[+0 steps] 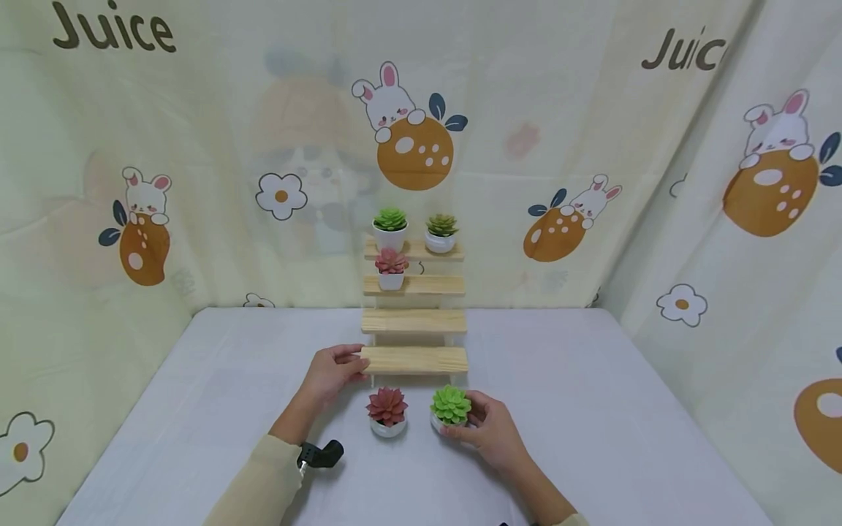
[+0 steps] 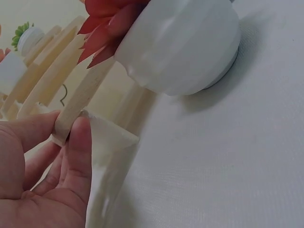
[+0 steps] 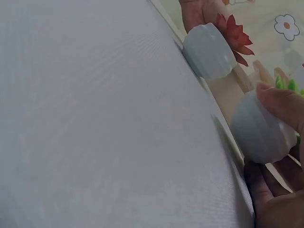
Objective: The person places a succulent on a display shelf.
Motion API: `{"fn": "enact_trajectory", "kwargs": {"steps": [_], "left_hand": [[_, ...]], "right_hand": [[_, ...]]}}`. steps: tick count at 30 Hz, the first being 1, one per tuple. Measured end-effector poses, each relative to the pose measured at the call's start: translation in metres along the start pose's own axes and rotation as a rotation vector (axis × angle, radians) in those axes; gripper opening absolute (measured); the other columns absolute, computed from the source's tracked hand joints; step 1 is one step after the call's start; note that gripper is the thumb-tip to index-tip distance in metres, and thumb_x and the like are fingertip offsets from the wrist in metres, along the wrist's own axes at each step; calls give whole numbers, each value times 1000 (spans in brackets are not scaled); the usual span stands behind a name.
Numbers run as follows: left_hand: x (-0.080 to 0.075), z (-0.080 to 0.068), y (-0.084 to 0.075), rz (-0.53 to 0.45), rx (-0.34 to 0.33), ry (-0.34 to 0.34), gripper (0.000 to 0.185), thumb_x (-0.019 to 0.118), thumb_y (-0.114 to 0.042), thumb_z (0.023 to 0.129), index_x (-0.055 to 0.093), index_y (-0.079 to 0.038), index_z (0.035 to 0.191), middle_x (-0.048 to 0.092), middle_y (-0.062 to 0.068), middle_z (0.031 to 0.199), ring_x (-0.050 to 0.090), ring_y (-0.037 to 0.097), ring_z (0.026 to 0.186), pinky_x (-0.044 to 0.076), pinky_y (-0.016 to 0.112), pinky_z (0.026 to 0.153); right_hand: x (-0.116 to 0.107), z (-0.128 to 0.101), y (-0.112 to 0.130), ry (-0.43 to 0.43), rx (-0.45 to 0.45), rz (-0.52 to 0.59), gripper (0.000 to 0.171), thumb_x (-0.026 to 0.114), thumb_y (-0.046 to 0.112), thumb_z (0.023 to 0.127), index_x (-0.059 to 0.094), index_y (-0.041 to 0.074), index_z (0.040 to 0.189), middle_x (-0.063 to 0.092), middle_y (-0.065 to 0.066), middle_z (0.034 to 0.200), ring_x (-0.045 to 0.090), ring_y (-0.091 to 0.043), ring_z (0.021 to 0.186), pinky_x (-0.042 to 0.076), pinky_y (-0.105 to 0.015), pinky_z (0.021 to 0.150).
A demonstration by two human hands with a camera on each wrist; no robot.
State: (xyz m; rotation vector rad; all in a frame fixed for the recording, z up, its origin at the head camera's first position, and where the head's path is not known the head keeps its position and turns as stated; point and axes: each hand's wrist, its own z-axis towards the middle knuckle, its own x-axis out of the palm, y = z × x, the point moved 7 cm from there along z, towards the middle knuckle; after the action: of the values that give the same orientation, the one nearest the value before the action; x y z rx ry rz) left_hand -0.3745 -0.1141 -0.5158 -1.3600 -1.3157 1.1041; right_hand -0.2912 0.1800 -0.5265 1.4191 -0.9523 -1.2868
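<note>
Your left hand point(image 1: 332, 372) pinches the left end of the lowest plank point(image 1: 414, 359) of the wooden stepped shelf point(image 1: 414, 321), thumb and fingers clamped on its edge. Your right hand point(image 1: 490, 427) has its grip curled around the white pot of the green succulent point(image 1: 450, 406), which sits on the tabletop point(image 1: 592, 409) just in front of that plank. A red succulent point(image 1: 387, 411) stands beside it, to its left, between your hands. Three more potted succulents sit on the upper steps.
</note>
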Motion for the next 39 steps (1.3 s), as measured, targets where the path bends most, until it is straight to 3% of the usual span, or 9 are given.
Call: {"fn": "enact_trajectory", "kwargs": {"steps": [12,17,26,39], "left_hand": [[0,0,-3,-13,22,1,40,71,-1,94,64,4,133,73,17,105,72,15,80,67,34,80],[-2,1,-3,-18,15,-5,40,71,-1,94,64,4,133,72,17,106,72,15,80,67,33,80],[-3,1,-3,-27,16,-3,40,71,0,94,64,4,132,73,16,104,72,16,80,67,32,77],[0,1,1,-49,4,-6,40,71,0,93,64,5,133,73,15,103,72,15,79,66,30,77]], "right_hand": [[-9,15,19,-42,-24,87,66,90,2,74,62,-2,133,65,-22,135,65,-28,126,57,-22,99],[-18,29,41,-48,-79,67,66,88,3,77,60,-1,137,63,-21,138,64,-22,126,56,-18,99],[-33,58,77,-107,-155,32,66,91,10,76,62,2,135,64,-17,138,64,-23,125,56,-16,98],[-38,89,104,-112,-205,-9,61,89,14,80,64,7,136,67,-15,135,66,-18,118,57,-16,95]]}}
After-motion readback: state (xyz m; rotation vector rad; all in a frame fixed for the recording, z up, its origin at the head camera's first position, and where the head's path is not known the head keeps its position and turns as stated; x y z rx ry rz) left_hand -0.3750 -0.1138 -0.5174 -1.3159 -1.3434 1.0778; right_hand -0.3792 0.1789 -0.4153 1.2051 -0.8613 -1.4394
